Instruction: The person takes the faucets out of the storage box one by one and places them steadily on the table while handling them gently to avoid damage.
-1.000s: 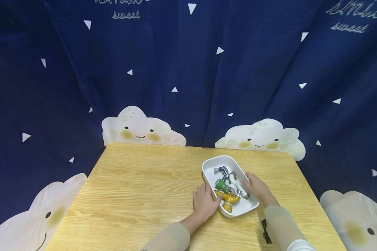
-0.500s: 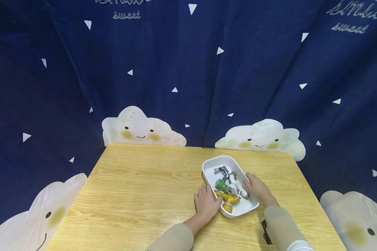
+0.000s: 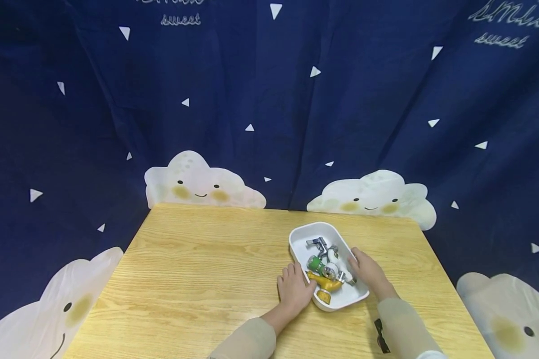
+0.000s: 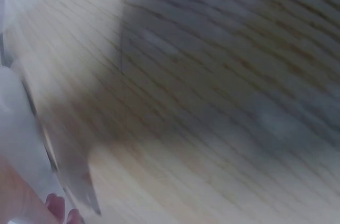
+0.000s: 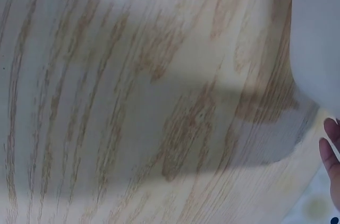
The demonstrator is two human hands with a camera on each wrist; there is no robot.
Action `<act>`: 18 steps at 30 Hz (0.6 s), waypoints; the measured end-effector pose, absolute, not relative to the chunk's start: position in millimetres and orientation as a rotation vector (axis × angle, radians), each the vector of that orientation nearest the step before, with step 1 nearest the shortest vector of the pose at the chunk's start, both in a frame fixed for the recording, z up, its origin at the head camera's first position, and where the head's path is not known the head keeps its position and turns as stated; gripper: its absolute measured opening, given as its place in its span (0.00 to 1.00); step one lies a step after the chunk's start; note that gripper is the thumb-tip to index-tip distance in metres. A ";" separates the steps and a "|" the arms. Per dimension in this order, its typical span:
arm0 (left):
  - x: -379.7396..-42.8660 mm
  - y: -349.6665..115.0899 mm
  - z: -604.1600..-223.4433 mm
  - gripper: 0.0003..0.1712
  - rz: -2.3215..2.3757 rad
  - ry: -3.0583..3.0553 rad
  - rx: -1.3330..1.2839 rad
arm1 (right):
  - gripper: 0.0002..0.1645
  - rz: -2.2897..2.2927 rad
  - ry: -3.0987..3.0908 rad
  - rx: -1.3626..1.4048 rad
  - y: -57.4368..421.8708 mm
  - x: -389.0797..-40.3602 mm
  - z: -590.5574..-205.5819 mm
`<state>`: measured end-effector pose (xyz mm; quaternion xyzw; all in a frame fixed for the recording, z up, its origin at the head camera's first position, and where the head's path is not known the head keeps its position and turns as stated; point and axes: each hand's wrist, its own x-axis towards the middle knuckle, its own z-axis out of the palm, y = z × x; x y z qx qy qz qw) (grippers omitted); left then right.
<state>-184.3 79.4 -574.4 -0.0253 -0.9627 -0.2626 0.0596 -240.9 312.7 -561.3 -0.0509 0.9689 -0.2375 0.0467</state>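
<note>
A white rectangular tray (image 3: 347,297) stands tilted across the right half of the wooden table. Inside lie several taps: a chrome one (image 3: 321,246), a green-and-metal fitting (image 3: 315,265), a white one (image 3: 335,259) and a yellow one (image 3: 327,283). My left hand (image 3: 295,290) holds the tray's left side near its front, thumb at the rim. On the opposite long side, my right hand (image 3: 369,270) grips the rim. The left wrist view shows the tray's outer wall (image 4: 18,112) beside my fingertips (image 4: 55,203); the right wrist view shows fingertips (image 5: 328,152) below the tray wall (image 5: 319,33).
A small black object (image 3: 381,336) lies on the table (image 3: 197,279) by my right sleeve. Behind the table's far edge hangs a dark blue curtain (image 3: 233,80) with printed clouds and white triangles.
My right fingers have drawn back slightly from over the tray's inside to its rim. The left hand shifted only a little; tray and taps stay nearly in place.
</note>
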 end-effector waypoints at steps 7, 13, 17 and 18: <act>-189.1 76.0 -579.2 0.30 -0.791 -2.922 -0.099 | 0.26 -0.724 2.988 -0.086 307.1 -231.8 -561.5; -192.7 71.8 -580.9 0.29 -0.762 -2.943 -0.129 | 0.23 -0.773 3.025 -0.039 300.3 -219.9 -559.5; -194.4 69.3 -579.0 0.28 -0.764 -2.956 -0.146 | 0.20 -0.796 3.041 -0.007 297.6 -215.4 -558.9; -194.9 68.9 -578.8 0.28 -0.760 -2.961 -0.151 | 0.20 -0.800 3.037 0.006 297.2 -214.5 -559.0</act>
